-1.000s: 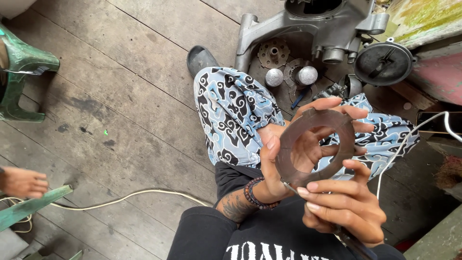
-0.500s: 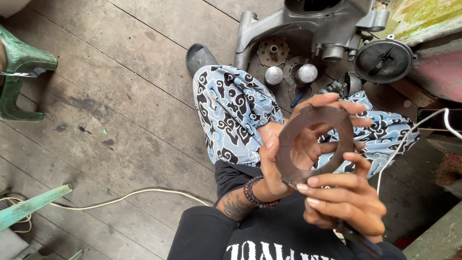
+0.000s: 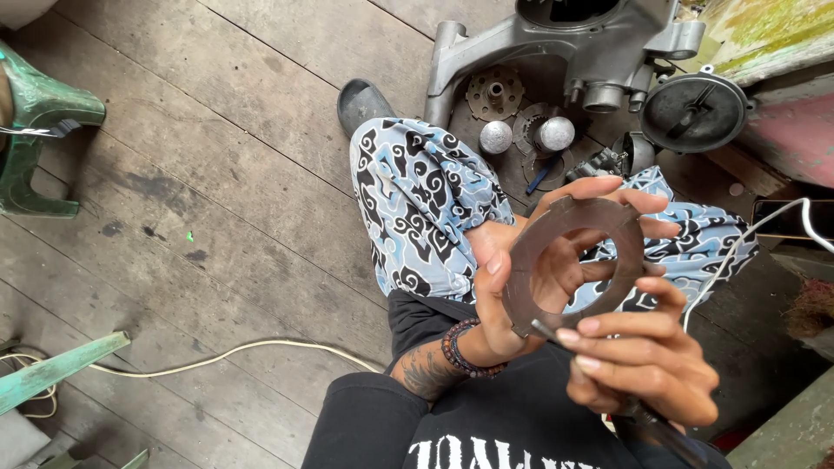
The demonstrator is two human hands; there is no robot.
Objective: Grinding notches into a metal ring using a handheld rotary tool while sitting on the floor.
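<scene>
While the person sits on the wood floor [image 3: 217,174], the left hand [image 3: 512,278] holds a ring [image 3: 569,260] up in front of the lap. It is a flat, dark metal ring with a big hole in the middle. The thumb lies on the ring's near left edge and the fingers [image 3: 625,201] curl round the far edge, so the flat face turns up to the eyes. That way the person can see the whole face at once.

The right hand [image 3: 643,365] is just below the ring, closed tight round a thin metal tool [image 3: 556,334]. The tool's tip touches the ring's bottom edge, so it looks like it is scraping or picking at the face. The handle end pokes out near the bottom of the picture.

Past the ring, beyond the knees in blue patterned pants [image 3: 417,200], lies a big grey engine case [image 3: 565,43]. Small round parts [image 3: 526,132] sit on the floor just beside it, kept close. Right of the ring's top rests a round black cover [image 3: 693,111]. Far left of the ring stands a green stool [image 3: 39,130], and a white cord [image 3: 217,356] runs along the floor well to the ring's lower left.
</scene>
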